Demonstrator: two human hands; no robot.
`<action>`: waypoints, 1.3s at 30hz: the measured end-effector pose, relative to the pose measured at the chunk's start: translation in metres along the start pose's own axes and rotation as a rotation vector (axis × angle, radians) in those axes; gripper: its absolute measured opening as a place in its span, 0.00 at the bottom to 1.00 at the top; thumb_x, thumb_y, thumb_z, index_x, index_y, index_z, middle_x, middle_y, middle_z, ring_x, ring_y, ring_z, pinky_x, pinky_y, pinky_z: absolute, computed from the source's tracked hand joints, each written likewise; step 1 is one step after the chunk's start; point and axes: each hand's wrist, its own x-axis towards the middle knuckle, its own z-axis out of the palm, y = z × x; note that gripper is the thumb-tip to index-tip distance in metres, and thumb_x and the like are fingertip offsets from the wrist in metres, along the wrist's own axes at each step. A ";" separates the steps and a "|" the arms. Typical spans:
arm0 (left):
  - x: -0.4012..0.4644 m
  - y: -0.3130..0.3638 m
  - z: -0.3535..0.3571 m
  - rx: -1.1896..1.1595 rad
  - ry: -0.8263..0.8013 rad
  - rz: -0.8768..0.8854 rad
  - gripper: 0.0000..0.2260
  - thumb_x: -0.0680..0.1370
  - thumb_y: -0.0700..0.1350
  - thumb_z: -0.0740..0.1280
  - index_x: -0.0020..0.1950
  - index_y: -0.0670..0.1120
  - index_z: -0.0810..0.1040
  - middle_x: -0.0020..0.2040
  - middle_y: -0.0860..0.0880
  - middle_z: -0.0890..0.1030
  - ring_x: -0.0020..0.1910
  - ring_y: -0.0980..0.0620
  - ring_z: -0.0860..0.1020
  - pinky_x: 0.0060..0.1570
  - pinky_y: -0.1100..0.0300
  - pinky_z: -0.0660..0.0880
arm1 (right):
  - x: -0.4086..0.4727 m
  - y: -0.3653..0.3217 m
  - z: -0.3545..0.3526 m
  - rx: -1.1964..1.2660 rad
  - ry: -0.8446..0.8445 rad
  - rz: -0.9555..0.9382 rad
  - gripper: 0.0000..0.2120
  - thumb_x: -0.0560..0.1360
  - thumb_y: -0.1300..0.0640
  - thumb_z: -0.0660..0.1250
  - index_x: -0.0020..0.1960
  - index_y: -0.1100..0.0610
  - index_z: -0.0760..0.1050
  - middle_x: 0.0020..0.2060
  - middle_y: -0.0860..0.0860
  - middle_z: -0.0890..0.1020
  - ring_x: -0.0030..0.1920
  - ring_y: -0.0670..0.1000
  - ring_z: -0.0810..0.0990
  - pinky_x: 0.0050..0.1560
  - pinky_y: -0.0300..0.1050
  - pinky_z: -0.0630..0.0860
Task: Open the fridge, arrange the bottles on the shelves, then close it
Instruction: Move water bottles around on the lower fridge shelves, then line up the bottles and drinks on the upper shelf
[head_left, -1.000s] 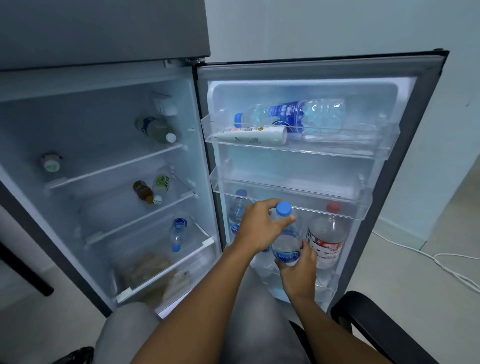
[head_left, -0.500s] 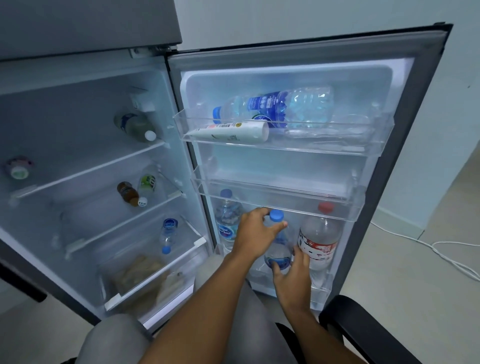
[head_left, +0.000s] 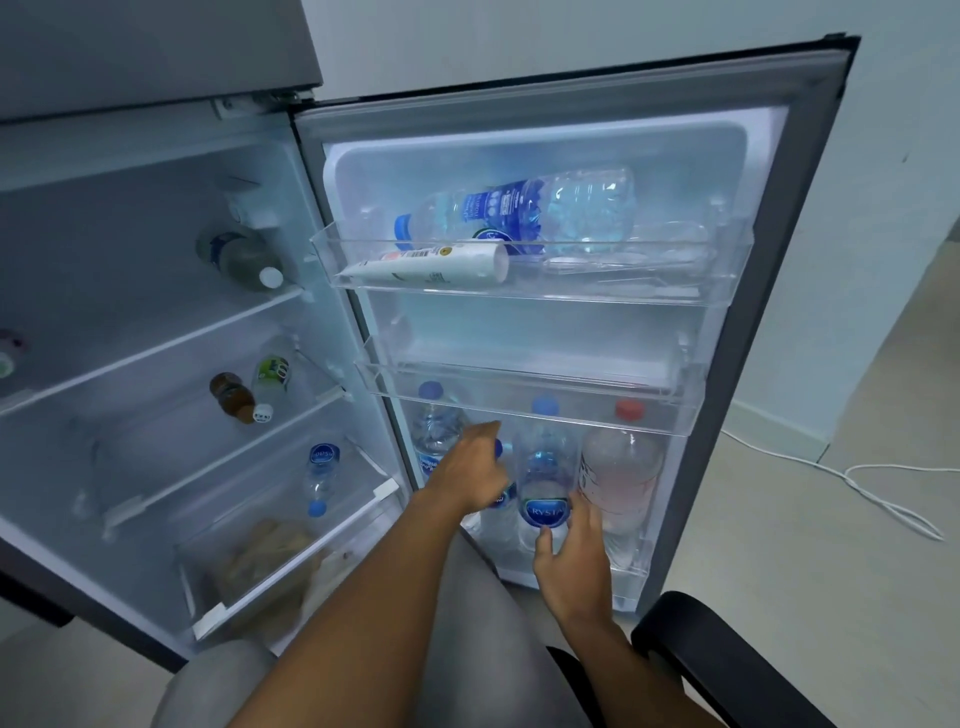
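Observation:
The fridge door (head_left: 810, 218) stands open on the right. In its bottom bin, a clear water bottle with a blue cap (head_left: 545, 462) stands upright, and my right hand (head_left: 571, 556) grips its lower part. A red-capped bottle (head_left: 621, 478) stands just to its right and another blue-capped bottle (head_left: 436, 431) at the bin's left end. My left hand (head_left: 475, 467) is in front of a smaller blue-capped bottle (head_left: 498, 499), mostly hiding it; whether it grips it is unclear. A large bottle (head_left: 519, 213) and a white tube (head_left: 431, 267) lie in the top bin.
Inside the fridge, single bottles lie on the top shelf (head_left: 239, 257) and the bottom shelf (head_left: 322, 473), two on the middle shelf (head_left: 231, 397). A bag fills the crisper drawer (head_left: 265, 561). A black chair arm (head_left: 727, 660) is at lower right, a white cable (head_left: 857, 478) on the floor.
The blue-capped bottle went down into the bottom door bin. My left hand left its top and moved left and lower. My right hand stayed on its lower part.

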 end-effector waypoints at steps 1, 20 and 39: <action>0.000 -0.006 0.001 0.051 -0.045 -0.022 0.25 0.77 0.37 0.62 0.75 0.43 0.64 0.73 0.42 0.68 0.71 0.41 0.67 0.67 0.49 0.68 | 0.000 0.000 0.000 -0.004 -0.006 0.005 0.28 0.77 0.59 0.67 0.74 0.56 0.62 0.70 0.53 0.70 0.69 0.56 0.72 0.65 0.50 0.76; -0.021 -0.035 -0.015 0.212 0.164 0.010 0.13 0.79 0.52 0.66 0.56 0.43 0.76 0.59 0.43 0.74 0.55 0.41 0.77 0.56 0.51 0.73 | -0.004 -0.021 0.010 -0.026 -0.090 -0.041 0.13 0.75 0.52 0.70 0.55 0.53 0.70 0.52 0.49 0.76 0.51 0.54 0.80 0.51 0.49 0.78; -0.159 -0.105 -0.184 0.023 0.262 -0.110 0.27 0.69 0.51 0.77 0.66 0.51 0.74 0.66 0.51 0.74 0.63 0.53 0.72 0.61 0.64 0.66 | -0.015 -0.182 0.089 -0.075 -0.645 -0.466 0.30 0.65 0.48 0.78 0.64 0.48 0.73 0.59 0.48 0.76 0.57 0.53 0.78 0.57 0.47 0.75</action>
